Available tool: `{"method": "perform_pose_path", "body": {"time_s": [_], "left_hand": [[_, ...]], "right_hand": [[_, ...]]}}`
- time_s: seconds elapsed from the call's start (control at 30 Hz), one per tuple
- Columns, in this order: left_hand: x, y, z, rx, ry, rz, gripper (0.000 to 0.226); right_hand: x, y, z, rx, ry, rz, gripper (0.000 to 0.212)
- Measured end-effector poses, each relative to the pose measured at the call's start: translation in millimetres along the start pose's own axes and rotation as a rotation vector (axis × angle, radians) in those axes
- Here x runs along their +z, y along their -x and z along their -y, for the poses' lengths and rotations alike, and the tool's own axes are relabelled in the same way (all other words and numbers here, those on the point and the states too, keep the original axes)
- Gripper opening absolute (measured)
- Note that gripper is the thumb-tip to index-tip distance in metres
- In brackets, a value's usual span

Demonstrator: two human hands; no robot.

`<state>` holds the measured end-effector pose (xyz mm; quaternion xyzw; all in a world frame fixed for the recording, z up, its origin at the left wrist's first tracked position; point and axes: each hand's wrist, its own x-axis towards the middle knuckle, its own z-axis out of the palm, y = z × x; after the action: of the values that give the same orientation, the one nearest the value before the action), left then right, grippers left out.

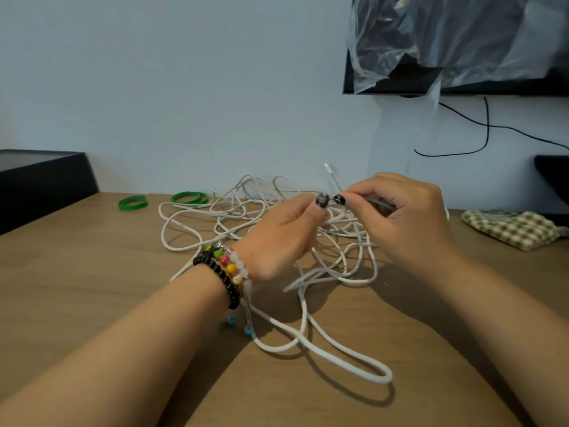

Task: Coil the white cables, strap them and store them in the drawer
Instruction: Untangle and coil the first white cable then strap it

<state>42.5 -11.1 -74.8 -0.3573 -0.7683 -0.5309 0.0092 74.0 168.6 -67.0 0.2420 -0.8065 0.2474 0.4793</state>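
A loose tangle of white cables (234, 211) sprawls over the middle of the wooden table (92, 272), with one long loop (354, 362) reaching toward me. My left hand (283, 238) and my right hand (400, 217) meet above the tangle, both pinching the same white cable near its end. Its plug tip (328, 167) sticks up just behind my fingers. Two green straps (133, 202) (189, 197) lie flat at the back left of the table. No drawer is in view.
A black box (43, 177) stands at the table's left edge. A green checked cloth (514, 228) lies at the right. A black screen under plastic wrap (462, 57) hangs on the wall, with black wires (486, 127) dangling below it.
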Motion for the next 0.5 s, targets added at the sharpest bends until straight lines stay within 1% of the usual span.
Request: {"method": "perform_pose_path", "body": {"time_s": [0.07,0.1,0.17,0.23,0.3,0.33,0.37,0.4,0.43,0.5], "left_hand": [[0,-1,0,0.089,-0.117,0.011,0.032],[0,-2,1,0.090,-0.111,-0.008,0.030],[-1,-3,3,0.044,0.000,-0.077,0.030],[-3,-3,0,-0.039,0.184,-0.131,0.032],[-7,-1,-5,-0.065,0.314,-0.118,0.035],[-8,-1,-7,-0.043,0.282,-0.128,0.035],[-8,0,-7,-0.005,0.200,-0.160,0.033],[-8,0,-8,0.029,0.116,-0.199,0.028],[-6,0,-8,0.052,0.069,-0.233,0.027],[-4,2,-8,0.072,0.095,-0.268,0.035]], "right_hand": [[1,1,0,0.037,-0.013,-0.003,0.007],[2,2,-1,0.082,-0.026,-0.001,0.007],[6,5,-2,0.211,-0.024,-0.002,0.012],[11,6,-4,0.354,0.007,0.032,0.032],[16,8,-5,0.472,-0.010,0.143,0.054],[18,10,-5,0.505,-0.020,0.217,0.061],[20,12,-5,0.521,-0.027,0.288,0.065],[23,14,-5,0.531,-0.036,0.334,0.063],[25,15,-6,0.530,-0.054,0.351,0.053],[29,17,-9,0.506,-0.085,0.324,0.022]]}}
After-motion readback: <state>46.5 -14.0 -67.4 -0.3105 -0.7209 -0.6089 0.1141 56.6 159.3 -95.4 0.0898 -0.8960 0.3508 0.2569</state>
